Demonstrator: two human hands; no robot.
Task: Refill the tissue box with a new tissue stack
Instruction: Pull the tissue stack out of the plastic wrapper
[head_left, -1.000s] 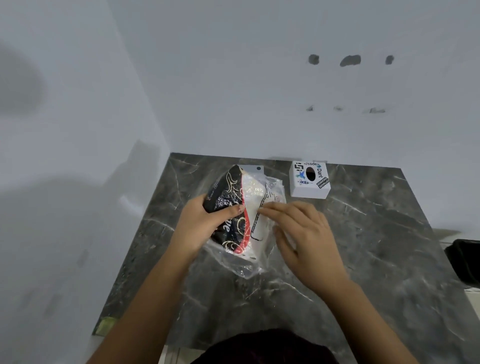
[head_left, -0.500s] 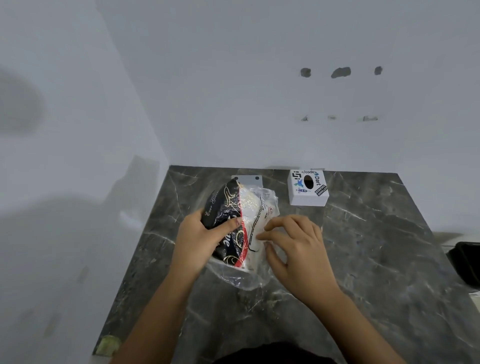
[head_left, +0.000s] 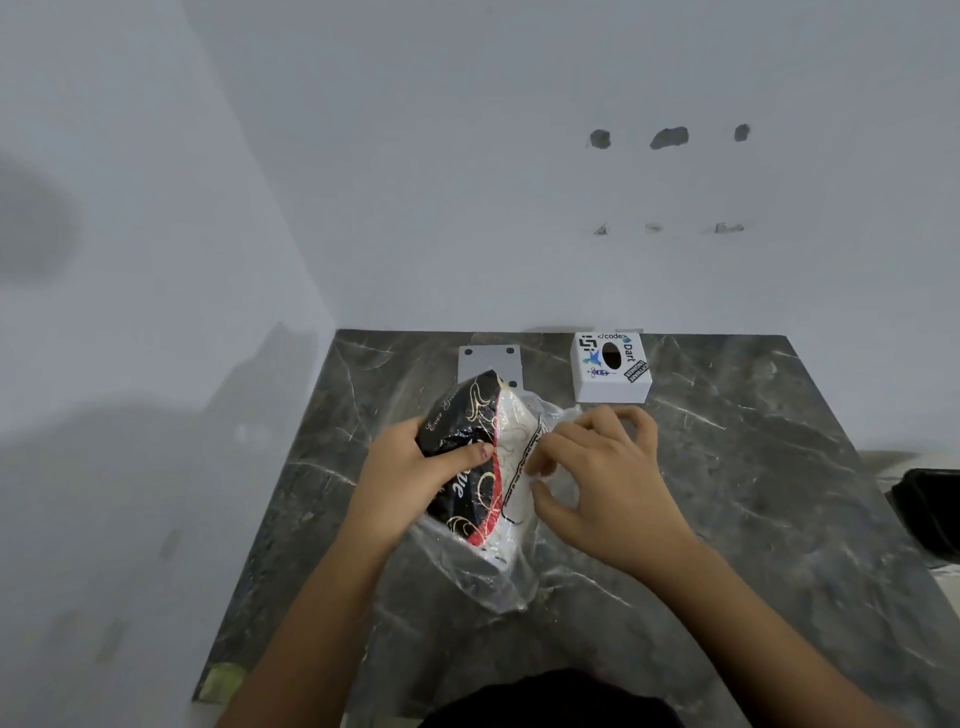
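The left grip (head_left: 410, 467) clenches the tissue pack (head_left: 467, 415) steady. The right grip (head_left: 602, 483) pinches its wrapper (head_left: 498, 587), likely to tear it.

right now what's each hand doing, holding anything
Left hand: grips the black end of the tissue pack.
Right hand: pinches the same pack's clear wrap on its white side.

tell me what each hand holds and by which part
Left hand grips the tissue pack, black side; right hand pinches clear wrapper at the white side.
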